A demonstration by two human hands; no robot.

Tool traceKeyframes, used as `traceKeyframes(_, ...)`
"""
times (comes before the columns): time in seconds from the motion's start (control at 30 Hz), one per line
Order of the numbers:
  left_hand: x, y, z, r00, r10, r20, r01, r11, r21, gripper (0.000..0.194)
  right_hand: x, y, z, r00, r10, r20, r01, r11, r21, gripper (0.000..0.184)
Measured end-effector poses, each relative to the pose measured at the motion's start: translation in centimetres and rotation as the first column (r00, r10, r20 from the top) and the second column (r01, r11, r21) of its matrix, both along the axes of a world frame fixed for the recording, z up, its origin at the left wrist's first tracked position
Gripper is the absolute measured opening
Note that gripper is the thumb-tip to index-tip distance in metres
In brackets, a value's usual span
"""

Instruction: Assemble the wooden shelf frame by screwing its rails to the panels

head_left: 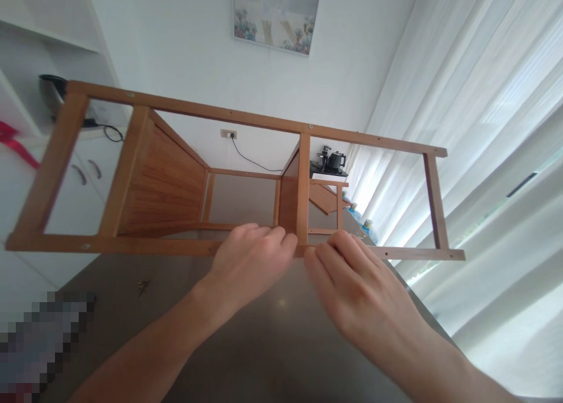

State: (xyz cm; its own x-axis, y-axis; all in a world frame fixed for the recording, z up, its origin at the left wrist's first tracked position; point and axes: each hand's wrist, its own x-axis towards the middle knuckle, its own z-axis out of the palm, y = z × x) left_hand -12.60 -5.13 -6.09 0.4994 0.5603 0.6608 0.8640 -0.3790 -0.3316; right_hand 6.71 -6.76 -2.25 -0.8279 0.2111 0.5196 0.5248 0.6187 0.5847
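Note:
A wooden shelf rack (229, 117) lies on its side on the grey table, its ladder-like frame facing me and two wooden shelf panels (165, 177) running away inside it. My left hand (253, 259) is closed over the lower rail, left of the crosspiece joint. Just right of that joint, my right hand (352, 285) is closed with its fingers bunched at the same rail. Its fingertips are hidden, so what they pinch cannot be made out. Small brass-coloured screws (143, 287) lie on the table to the left.
A loose wooden panel (325, 199) shows behind the rack's right part. Farther back, a black kettle (336, 160) stands by the wall. Small bottles (367, 226) line the table's right edge near white curtains (497, 174). White cabinets (83, 168) stand left.

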Motion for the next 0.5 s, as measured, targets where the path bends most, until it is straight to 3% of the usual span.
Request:
traceKeyframes(0.13,0.0,0.0,-0.1,1.000,-0.018,0.016,0.018,1.000,0.006,0.021,0.8,0.8,0.8,0.988,0.066,0.137,-0.071,0.997,0.032,0.035)
traceKeyframes(0.3,0.0,0.0,-0.1,0.999,-0.033,0.038,0.033,0.999,0.006,0.023,0.8,1.3,0.7,0.983,0.083,0.163,-0.093,0.994,0.052,0.036)
traceKeyframes(0.5,-0.2,0.0,-0.1,0.999,-0.041,0.021,0.042,0.997,-0.059,0.021,0.6,1.0,0.4,0.992,0.036,0.123,-0.020,0.992,-0.126,0.031)
